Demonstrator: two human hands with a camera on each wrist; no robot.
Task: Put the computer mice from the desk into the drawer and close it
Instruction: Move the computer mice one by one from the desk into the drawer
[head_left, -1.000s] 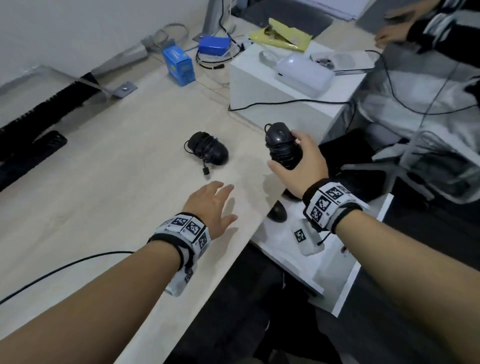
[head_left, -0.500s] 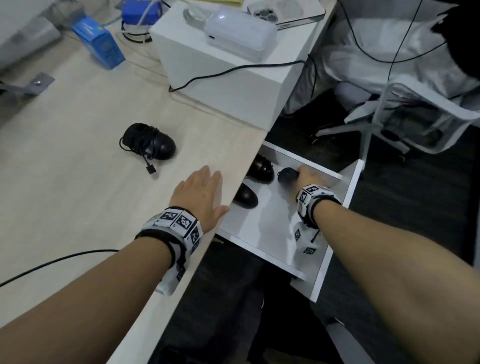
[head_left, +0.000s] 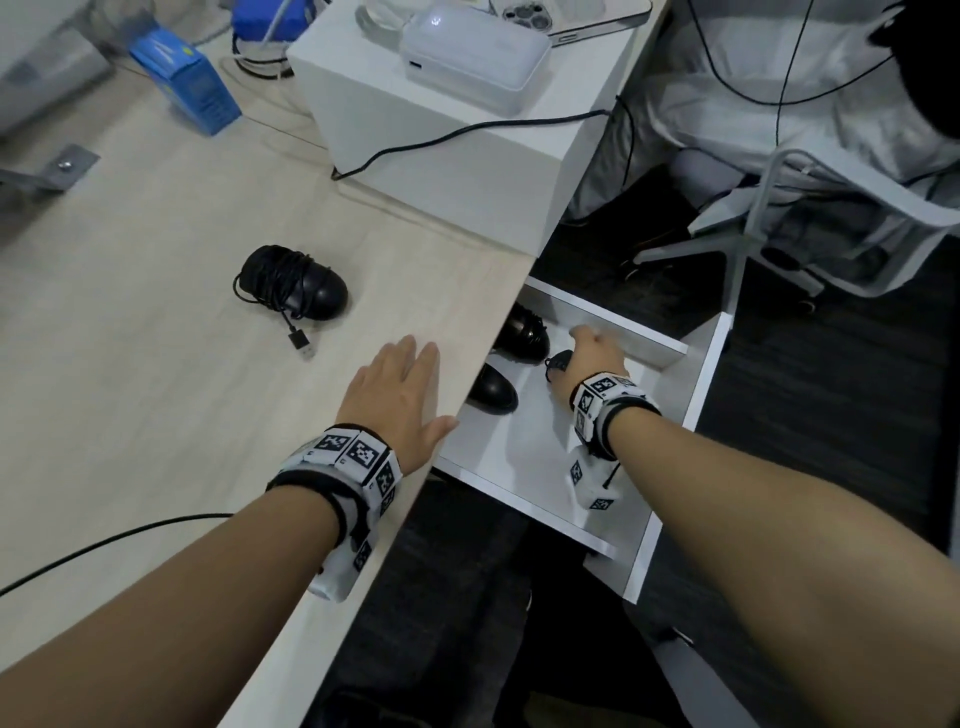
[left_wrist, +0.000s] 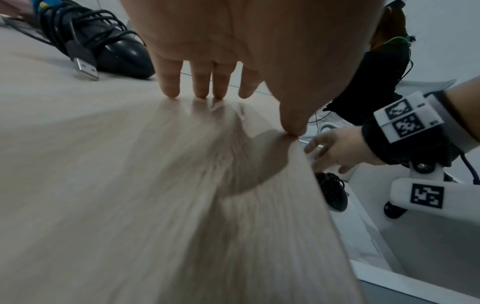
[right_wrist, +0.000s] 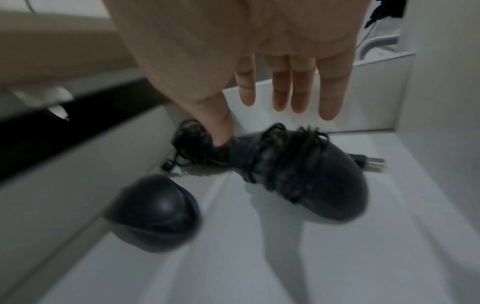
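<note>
One black mouse (head_left: 293, 283) with its cable wound round it lies on the light wooden desk (head_left: 156, 389); the left wrist view shows it (left_wrist: 103, 47) beyond my fingers. My left hand (head_left: 410, 384) rests flat and open on the desk by its edge. The white drawer (head_left: 670, 441) stands pulled out below. It holds a cable-wrapped mouse (right_wrist: 306, 174), a smooth mouse (right_wrist: 155, 211) and a third (right_wrist: 189, 142) at the back. My right hand (right_wrist: 259, 119) hovers over the wrapped one, fingers straight, thumb touching it.
A white box (head_left: 441, 171) on the desk carries a white device (head_left: 472, 57). A blue carton (head_left: 187, 83) stands at the back left. A black cable (head_left: 104, 545) crosses the desk near my left forearm. An office chair (head_left: 779, 208) stands beyond the drawer.
My right hand carried a mouse from above the desk edge down into the drawer and has opened off it. My left hand has stayed flat on the desk.
</note>
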